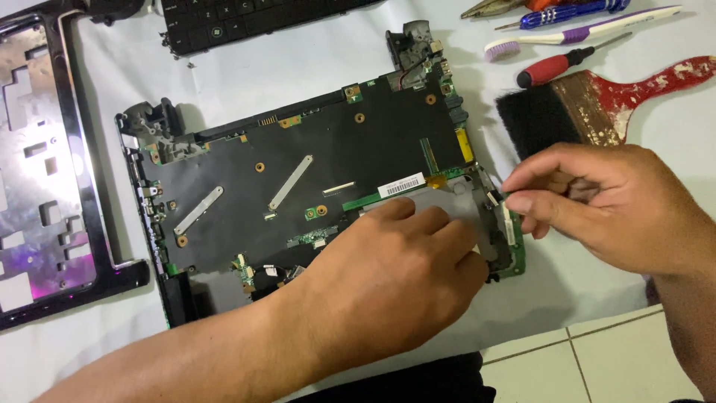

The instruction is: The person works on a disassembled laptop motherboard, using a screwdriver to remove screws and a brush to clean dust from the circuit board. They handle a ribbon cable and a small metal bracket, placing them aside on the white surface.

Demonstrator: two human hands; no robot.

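Bezel (45, 157), black and glossy, lies empty at the far left on the white cloth (313, 60). Next comes the laptop base (298, 186), its dark board bare, a keyboard (246, 22) above it. The left hand (388, 276) presses flat on the grey plate (440, 205) near the base's right end, fingers spread, gripping nothing. A white rectangular label (401, 185) with dark bars sits just above those fingers, a yellow strip (465, 144) beyond it. The right hand (597, 205) pinches a small white connector (494, 197) at the base's right edge, thumb and forefinger nearly closed on it. A hard or crooked tug there could, I'd say, tear the connector or its thin lead. Farther right lie a paintbrush (589, 104), red screwdriver (556, 67) and toothbrush (582, 31).
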